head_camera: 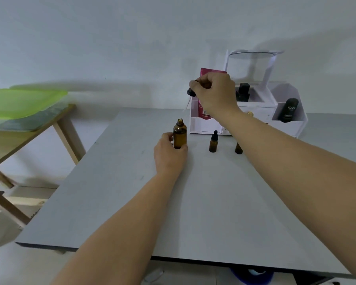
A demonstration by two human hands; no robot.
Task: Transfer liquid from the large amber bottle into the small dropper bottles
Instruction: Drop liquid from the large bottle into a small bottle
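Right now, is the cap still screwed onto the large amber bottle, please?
No, the large amber bottle stands open-necked in the left hand, while the right hand holds its dropper cap above.

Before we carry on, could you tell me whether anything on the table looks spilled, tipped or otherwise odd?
Nothing stands out. The large amber bottle stands upright and uncapped, steadied by the left hand; the right hand holds its dropper cap above. No spill shows on the table.

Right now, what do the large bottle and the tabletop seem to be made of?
Large amber bottle: looks like brown glass, glossy and see-through, though tinted plastic cannot be ruled out. Its mouth is uncapped.
Table: a thin grey board, matte, with a dark edge; likely laminate.
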